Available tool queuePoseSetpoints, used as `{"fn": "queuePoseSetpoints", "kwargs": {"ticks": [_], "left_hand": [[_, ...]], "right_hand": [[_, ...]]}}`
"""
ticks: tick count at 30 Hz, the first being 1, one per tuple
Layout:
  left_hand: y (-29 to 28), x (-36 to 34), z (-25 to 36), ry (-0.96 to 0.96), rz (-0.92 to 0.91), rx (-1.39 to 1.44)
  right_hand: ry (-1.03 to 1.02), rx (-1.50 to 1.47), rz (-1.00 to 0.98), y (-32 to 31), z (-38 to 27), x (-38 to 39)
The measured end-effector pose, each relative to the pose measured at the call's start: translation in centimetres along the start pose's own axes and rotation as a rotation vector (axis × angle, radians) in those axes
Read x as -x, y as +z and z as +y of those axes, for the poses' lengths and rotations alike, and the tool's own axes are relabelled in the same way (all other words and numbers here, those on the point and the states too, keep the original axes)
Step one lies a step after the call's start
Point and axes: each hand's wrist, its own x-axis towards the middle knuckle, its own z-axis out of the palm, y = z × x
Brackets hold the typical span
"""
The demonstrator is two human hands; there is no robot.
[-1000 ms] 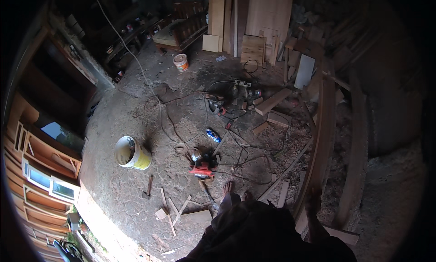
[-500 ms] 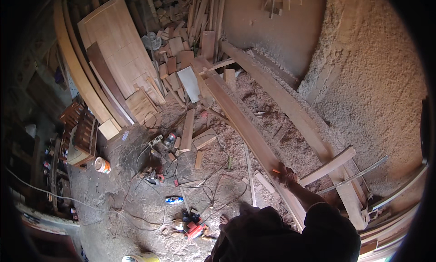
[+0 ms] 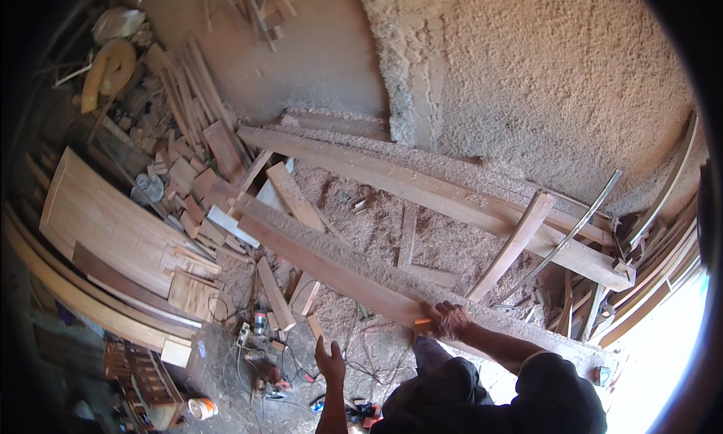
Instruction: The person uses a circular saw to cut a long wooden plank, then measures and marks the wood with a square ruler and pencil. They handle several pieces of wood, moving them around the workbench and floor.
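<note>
A long reddish-brown plank [image 3: 339,272] runs slantwise from the wood pile at the back left towards me on the right. My right hand [image 3: 452,320] rests on its near end, fingers curled round a small, thin orange thing [image 3: 425,322], perhaps a pencil; its kind is too small to tell. In the air left of my knee hangs my left hand [image 3: 331,362], its fingers and thumb apart and nothing between them. Beyond the plank lies a thick wooden beam [image 3: 399,176], with a short crosspiece [image 3: 512,242] leaning over it.
Wood shavings [image 3: 343,197] cover the ground between plank and beam. Offcuts [image 3: 184,174] are heaped at the back left beside a wooden door panel [image 3: 113,223]. Power tools and cords [image 3: 267,370] lie on the floor at the lower left, near a white-and-orange bucket [image 3: 202,408].
My view has swung to the right, so the plank and beam lie flatter across it. My left hand has come into sight, raised. My right hand stays on the plank with the orange thing.
</note>
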Motion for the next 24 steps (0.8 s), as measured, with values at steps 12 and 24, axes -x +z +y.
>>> {"fn": "queuePoseSetpoints", "kwargs": {"ticks": [12, 24], "left_hand": [[13.1, -15.3, 16.9, 0.698, -0.396, -0.341], [12.7, -15.5, 19.4, 0.545, -0.535, -0.41]], "right_hand": [[0.059, -0.172, -0.093, -2.8, 0.2, 0.0], [0.307, -0.405, -0.137, -3.9, 4.1, -4.8]]}}
